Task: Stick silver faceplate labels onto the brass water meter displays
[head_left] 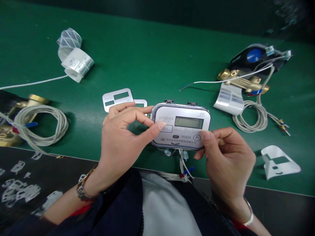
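left hand and right hand, pinching opposite ends of a meter, green table below

We wear a dk navy jacket w/ lt grey top below the fingers, metal-link watch behind L fingers, pale bangle behind R fingers.

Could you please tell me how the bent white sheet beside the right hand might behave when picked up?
The white sheet looks thin, so it is probably light. Its bent shape suggests it would flex easily. The openings cut in it might let it crease or tear.
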Demonstrator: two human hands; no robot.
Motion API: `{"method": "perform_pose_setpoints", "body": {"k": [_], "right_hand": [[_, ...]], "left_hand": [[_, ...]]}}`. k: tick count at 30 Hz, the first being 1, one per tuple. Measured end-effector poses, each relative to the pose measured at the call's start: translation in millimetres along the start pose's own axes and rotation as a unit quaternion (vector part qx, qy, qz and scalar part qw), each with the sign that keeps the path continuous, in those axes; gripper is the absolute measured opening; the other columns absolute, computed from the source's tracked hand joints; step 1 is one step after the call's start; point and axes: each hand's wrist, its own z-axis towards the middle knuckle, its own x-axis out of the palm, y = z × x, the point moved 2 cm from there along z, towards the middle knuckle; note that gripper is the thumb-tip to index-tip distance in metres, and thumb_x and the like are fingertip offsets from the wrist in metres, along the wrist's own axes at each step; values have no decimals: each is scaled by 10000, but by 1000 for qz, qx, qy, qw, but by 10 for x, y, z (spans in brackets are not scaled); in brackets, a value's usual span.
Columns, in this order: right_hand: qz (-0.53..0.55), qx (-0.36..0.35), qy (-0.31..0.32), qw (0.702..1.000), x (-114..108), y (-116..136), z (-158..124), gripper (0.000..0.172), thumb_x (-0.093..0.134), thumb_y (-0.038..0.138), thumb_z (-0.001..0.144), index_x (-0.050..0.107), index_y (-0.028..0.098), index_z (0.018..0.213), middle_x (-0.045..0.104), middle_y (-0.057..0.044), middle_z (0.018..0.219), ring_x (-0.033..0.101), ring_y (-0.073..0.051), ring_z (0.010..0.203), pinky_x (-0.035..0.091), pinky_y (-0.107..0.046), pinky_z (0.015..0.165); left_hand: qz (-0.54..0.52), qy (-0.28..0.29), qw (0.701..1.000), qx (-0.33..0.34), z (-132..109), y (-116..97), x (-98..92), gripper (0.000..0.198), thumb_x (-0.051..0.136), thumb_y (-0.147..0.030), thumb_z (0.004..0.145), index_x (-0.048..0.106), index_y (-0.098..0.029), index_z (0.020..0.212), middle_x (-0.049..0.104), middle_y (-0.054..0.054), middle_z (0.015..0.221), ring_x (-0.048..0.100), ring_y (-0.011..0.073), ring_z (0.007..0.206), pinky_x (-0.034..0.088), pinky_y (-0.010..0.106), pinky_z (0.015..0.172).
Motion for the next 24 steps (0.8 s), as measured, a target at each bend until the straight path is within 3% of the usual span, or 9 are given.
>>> {"method": "perform_pose_setpoints", "body": {"k": [24], "right_hand": [[-40, -66, -33, 996, 15, -19, -35, 233, 775, 305, 908, 593, 205, 803, 614, 66, 547, 627, -91, 438, 441, -176, 422]], "left_hand": [[21, -2, 1000, 19, -2, 20, 9, 235, 807, -492, 843, 702, -308, 741, 792, -51, 1101, 580, 329, 1273, 379, 638, 1122]]}}
